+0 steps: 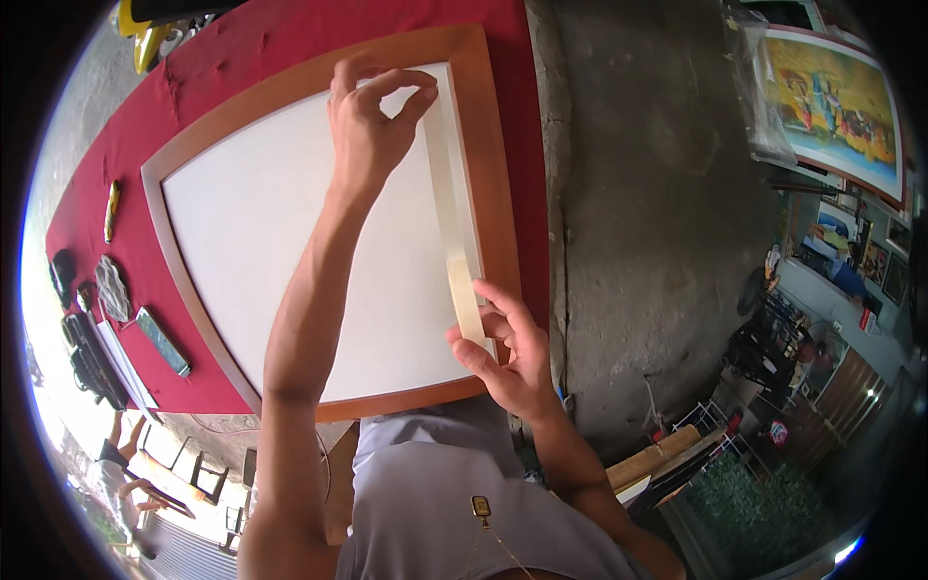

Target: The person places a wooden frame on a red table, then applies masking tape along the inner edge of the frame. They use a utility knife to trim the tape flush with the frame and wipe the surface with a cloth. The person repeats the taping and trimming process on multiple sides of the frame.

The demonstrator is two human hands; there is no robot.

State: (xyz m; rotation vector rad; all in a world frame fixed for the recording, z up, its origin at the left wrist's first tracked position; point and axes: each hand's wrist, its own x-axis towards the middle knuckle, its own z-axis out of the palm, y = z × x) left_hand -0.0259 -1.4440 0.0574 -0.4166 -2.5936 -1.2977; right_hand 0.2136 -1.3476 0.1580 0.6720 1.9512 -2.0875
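Note:
A brown wooden frame [498, 208] lies on a red cloth-covered table, with a flat white panel [261, 232] inside it. Up near the frame's far right corner, my left hand [372, 121] pinches the end of a tape strip [441, 174] between thumb and finger. The strip runs taut toward me along the panel's right side. At its near end is a pale cream roll of masking tape [465, 300], which my right hand [512, 353] holds edge-on between thumb and fingers. Whether the strip touches the panel cannot be told.
On the red cloth [87, 217] at left lie a yellow utility knife [112, 211], a phone [162, 340], a crumpled grey item [113, 288] and dark objects. Concrete floor [648, 213] is right of the table, with a colourful painting [831, 101] beyond. Another person [111, 493] is at lower left.

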